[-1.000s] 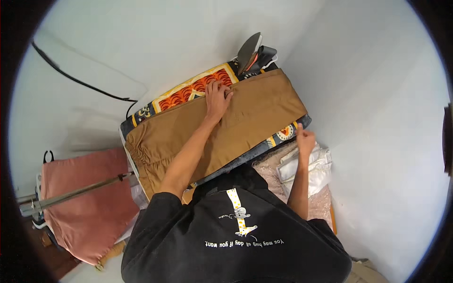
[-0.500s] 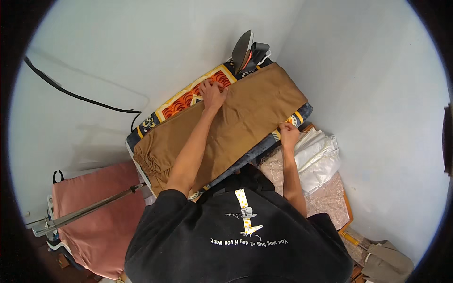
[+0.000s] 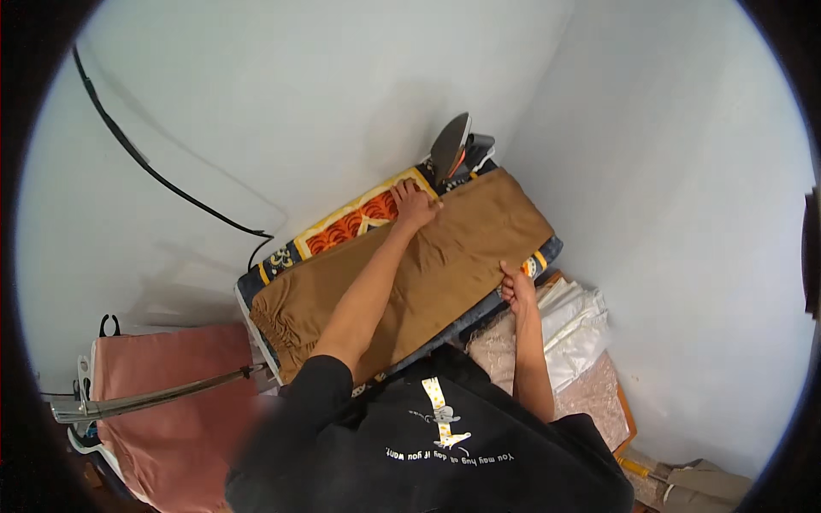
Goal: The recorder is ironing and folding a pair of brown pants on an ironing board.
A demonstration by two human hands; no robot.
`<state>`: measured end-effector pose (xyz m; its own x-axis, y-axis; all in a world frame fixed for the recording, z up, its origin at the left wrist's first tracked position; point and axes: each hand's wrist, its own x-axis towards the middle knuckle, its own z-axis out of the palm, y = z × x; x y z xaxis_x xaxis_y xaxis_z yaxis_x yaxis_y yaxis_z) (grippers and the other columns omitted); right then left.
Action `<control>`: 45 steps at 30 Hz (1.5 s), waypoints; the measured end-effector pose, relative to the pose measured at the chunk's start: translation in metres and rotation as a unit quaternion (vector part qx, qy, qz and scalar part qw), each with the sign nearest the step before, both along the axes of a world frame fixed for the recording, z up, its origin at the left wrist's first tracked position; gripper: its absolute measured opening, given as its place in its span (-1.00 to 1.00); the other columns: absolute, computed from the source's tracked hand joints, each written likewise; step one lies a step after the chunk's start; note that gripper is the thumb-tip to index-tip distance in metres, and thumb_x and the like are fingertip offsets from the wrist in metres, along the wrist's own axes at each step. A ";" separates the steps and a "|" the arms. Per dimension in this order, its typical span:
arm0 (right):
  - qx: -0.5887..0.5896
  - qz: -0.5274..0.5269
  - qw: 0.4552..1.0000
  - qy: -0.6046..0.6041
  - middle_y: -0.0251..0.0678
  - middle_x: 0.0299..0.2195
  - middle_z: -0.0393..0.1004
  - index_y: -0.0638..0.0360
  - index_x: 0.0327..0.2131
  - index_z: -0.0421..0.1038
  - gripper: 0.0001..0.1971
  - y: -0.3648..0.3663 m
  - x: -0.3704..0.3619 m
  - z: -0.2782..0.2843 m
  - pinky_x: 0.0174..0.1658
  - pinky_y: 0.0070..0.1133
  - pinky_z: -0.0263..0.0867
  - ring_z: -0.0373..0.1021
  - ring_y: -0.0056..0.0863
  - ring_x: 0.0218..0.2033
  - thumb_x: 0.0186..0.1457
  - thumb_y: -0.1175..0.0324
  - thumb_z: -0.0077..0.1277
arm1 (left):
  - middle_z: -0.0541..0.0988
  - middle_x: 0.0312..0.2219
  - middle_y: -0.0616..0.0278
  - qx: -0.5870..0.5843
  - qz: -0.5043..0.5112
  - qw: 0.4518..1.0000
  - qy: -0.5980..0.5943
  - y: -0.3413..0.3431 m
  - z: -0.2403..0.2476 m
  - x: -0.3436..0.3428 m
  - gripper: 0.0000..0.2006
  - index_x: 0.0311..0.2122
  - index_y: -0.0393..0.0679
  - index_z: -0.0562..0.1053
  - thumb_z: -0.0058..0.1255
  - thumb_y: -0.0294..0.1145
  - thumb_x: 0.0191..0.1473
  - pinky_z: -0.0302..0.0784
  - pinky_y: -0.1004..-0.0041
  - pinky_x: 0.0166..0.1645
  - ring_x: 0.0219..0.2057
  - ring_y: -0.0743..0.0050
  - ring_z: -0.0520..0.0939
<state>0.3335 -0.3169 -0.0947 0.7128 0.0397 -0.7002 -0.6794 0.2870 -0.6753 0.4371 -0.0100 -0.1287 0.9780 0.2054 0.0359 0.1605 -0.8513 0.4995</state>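
Brown trousers (image 3: 483, 227) with a gathered elastic waist lie lengthwise on a padded ironing board (image 3: 481, 318) covered in patterned cloth. Across the far edge of the trousers rests my left hand (image 3: 415, 208), its fingers spread onto the orange-patterned cover and its thumb apart over the brown cloth. My right hand (image 3: 518, 289) pinches the near edge of the trousers towards the right end, thumb on top and the other fingers curled. Shallow creases run through the cloth between the hands. Upright at the board's far right end stands an iron (image 3: 451, 147), touched by neither hand.
A black cord (image 3: 171, 190) hangs along the wall at left. Pink cloth (image 3: 162, 376) hangs beside a metal rail (image 3: 171, 397) at lower left. White folded fabric (image 3: 571, 329) and lacy pink fabric (image 3: 592, 398) lie right of the board. Walls meet close behind it.
The view has tilted, so the board and iron appear lower. My left hand has slid slightly right along the far edge, its fingers straighter. My right thumb now lies over the near edge.
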 end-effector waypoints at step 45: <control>-0.432 0.322 0.540 -0.646 -0.14 0.15 0.39 0.11 0.05 0.52 -0.66 0.053 0.085 0.005 0.24 -0.14 0.11 0.29 -0.09 0.18 0.29 0.23 0.00 | 0.06 0.41 -0.08 0.030 0.158 0.984 -0.079 0.006 0.025 -0.285 -0.29 0.36 -0.32 0.17 -0.16 0.06 0.34 -0.20 -0.04 0.50 0.46 -0.07 -0.04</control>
<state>0.4183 -0.2637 -0.0894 0.6617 0.6269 0.4113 0.7491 -0.5298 -0.3976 0.1525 -0.0040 -0.1035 0.8468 0.4912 0.2040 0.3460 -0.8000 0.4902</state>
